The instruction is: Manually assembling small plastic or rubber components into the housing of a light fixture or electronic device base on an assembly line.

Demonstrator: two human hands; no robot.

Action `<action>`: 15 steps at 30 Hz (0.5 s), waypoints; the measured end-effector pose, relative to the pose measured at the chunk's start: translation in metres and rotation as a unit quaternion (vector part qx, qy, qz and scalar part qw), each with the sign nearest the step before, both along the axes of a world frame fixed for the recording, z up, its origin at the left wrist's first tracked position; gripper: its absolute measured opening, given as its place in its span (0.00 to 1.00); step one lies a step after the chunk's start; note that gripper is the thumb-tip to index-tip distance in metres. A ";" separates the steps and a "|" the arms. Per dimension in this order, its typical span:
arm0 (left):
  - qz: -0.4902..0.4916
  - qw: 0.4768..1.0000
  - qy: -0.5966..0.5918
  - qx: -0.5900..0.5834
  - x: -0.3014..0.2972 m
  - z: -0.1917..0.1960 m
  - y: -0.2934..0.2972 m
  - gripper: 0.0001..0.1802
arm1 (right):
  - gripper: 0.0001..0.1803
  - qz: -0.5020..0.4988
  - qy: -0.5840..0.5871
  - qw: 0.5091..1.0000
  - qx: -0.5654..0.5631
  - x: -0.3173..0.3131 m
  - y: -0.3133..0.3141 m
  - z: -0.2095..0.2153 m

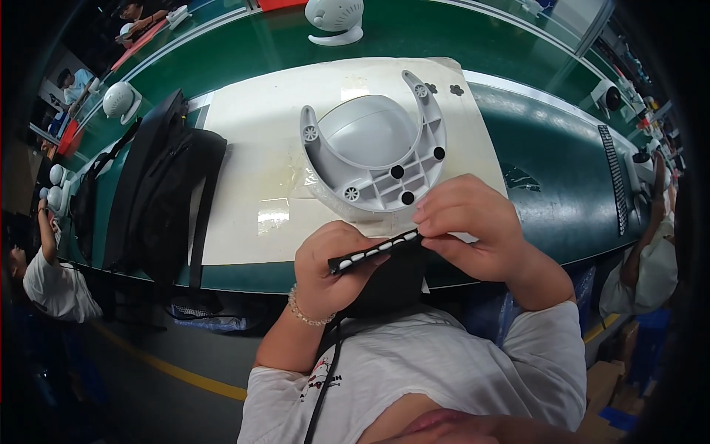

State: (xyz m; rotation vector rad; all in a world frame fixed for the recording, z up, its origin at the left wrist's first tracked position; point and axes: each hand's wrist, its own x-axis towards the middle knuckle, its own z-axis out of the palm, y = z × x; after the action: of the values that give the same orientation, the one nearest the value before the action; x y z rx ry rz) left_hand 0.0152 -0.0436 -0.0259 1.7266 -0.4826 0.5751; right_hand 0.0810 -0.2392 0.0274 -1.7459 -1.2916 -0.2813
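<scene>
A short black strip with a row of white ovals [376, 250] is gripped in my left hand [325, 259], its fingers closed round the left end. The thumb and fingertips of my right hand [477, 226] pinch at the strip's right end; whether they hold a small separate piece there is hidden. Just beyond my hands lies a white plastic device [370, 137] with its crescent-shaped base facing up. Black round pads [407, 197] sit in three of the base's round spots, while other spots show bare spoked recesses [352, 194].
A cream board [251, 155] lies under the device on the green table [547, 185]. Black bags [159, 192] lie at left, a dotted strip [612, 177] at right. Small black flower-shaped pieces [456, 90] rest at the board's far edge. Another white device [335, 21] stands beyond. People work on both sides.
</scene>
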 end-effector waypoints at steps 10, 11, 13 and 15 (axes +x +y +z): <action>0.031 0.998 0.040 -0.047 -0.005 0.003 0.002 0.10 | 0.17 0.043 -0.008 0.995 0.091 0.012 -0.013 -0.003; 0.030 0.998 0.040 -0.047 -0.005 0.003 0.001 0.10 | 0.17 0.043 -0.008 0.995 0.091 0.011 -0.012 -0.005; 0.025 0.999 0.011 -0.047 -0.004 0.001 0.001 0.10 | 0.19 0.053 0.118 0.982 0.137 0.006 -0.009 -0.010; 0.024 0.999 -0.002 -0.025 -0.003 0.001 0.003 0.11 | 0.22 0.050 0.108 0.989 0.091 0.008 -0.010 -0.013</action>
State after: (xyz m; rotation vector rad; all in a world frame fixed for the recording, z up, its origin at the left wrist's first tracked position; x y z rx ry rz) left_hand 0.0121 -0.0404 -0.0251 1.6940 -0.4277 0.6190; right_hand 0.0887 -0.2494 0.0148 -1.5072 -1.1548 -0.1426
